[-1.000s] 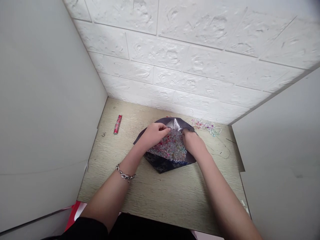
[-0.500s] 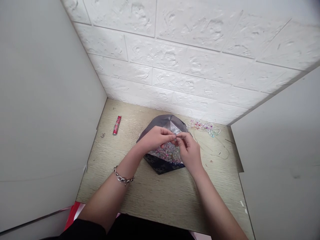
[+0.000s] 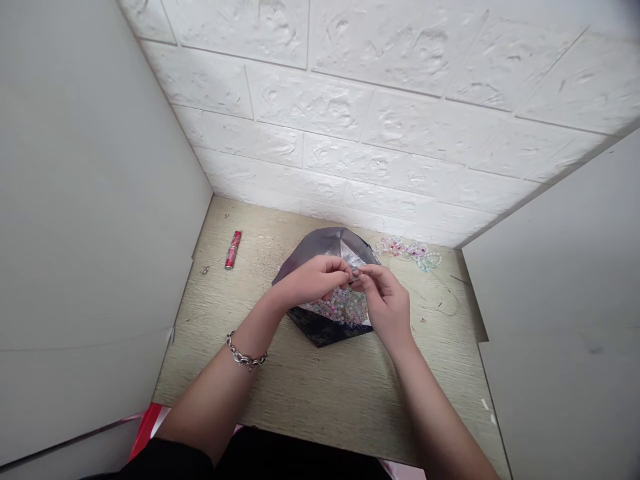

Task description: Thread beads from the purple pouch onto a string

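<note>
Over a dark, shiny bag (image 3: pixel 325 331) spread open on the table, my two hands meet with fingertips nearly touching. Small beads (image 3: pixel 345 307) in pink, white, green and clear lie inside the bag, partly covered by my hands. My left hand (image 3: pixel 313 280), with a chain bracelet (image 3: pixel 245 353) on its wrist, pinches thumb against forefinger. Facing it, my right hand (image 3: pixel 387 300) also pinches at the fingertips. Whatever lies between the fingers is too small to make out.
Strung bead loops (image 3: pixel 410 252) lie by the wall at the back right, with a thin thread (image 3: pixel 454 297) curving near them. Two red batteries (image 3: pixel 233 250) lie end to end on the left. White panels (image 3: pixel 560 287) flank the wooden table (image 3: pixel 300 393).
My right hand has shifted slightly right and turned a little, widening the gap to the left fingertips. My left hand stays nearly in place, its fingers curled slightly more.
</note>
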Tool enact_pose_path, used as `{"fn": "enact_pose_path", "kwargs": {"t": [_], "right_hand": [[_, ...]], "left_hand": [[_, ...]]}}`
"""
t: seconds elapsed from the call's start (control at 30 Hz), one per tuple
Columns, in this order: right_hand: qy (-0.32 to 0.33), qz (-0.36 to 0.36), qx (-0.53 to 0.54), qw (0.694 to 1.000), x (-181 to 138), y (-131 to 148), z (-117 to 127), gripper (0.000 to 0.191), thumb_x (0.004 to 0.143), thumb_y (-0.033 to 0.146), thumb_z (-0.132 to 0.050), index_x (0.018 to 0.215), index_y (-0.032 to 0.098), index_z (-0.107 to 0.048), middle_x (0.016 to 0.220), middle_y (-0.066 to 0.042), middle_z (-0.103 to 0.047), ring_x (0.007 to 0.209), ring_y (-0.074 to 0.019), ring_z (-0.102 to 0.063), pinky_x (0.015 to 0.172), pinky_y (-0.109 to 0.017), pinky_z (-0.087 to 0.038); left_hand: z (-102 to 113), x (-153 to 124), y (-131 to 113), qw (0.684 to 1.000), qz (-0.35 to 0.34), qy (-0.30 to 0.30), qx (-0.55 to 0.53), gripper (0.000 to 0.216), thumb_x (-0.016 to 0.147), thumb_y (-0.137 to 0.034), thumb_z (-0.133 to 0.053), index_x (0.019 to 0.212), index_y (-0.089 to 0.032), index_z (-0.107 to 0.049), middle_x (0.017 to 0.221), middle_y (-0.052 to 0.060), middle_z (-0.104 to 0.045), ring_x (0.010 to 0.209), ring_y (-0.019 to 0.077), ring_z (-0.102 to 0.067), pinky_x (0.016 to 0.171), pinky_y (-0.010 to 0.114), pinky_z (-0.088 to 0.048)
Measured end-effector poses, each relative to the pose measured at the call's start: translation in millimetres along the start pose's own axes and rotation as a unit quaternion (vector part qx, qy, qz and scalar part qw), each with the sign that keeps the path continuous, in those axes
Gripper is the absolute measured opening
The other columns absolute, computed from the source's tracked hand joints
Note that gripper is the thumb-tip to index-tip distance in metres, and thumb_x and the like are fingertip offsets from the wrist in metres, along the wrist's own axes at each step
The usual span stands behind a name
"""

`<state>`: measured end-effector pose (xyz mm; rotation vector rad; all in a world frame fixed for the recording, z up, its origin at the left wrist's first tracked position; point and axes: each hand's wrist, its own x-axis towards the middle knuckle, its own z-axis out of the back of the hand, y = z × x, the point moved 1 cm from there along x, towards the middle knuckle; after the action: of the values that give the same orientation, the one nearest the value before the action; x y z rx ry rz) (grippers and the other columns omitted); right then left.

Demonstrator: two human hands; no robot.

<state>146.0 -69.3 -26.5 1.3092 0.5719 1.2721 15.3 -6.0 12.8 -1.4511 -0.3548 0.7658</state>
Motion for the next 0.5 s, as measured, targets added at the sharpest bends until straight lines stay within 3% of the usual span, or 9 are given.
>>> {"fn": "enact_pose_path", "kwargs": {"t": [0.17, 0.5], "right_hand": [[0.005, -0.041, 0.022, 0.999, 0.5, -3.3, -0.7, 0.014, 0.075, 0.028, -0.048, 0.085, 0.021, -0.054, 0.076, -0.001, -0.059, 0.063, -0.0128, -0.059, 0.063, -0.031, -0.050], [0.032, -0.039, 0.014, 0.999, -0.7, 3.8, -4.2, 0.015, 0.074, 0.029, -0.048, 0.083, 0.019, -0.055, 0.072, -0.001, -0.059, 0.061, -0.0121, -0.057, 0.060, -0.028, -0.048]], "left_hand": [[0.6, 1.6, 1.1, 0.996, -0.006, 0.018, -0.085, 0.011, 0.067, -0.016, -0.032, 0.056, -0.016, -0.033, 0.051, -0.005, -0.024, 0.039, 0.0031, -0.021, 0.037, 0.018, -0.017], [0.0, 4.4, 7.1, 0.996, -0.004, 0.066, -0.065, 0.012, 0.062, -0.017, -0.033, 0.052, -0.016, -0.026, 0.053, -0.004, -0.021, 0.043, 0.0050, -0.018, 0.041, 0.022, -0.011]]}}
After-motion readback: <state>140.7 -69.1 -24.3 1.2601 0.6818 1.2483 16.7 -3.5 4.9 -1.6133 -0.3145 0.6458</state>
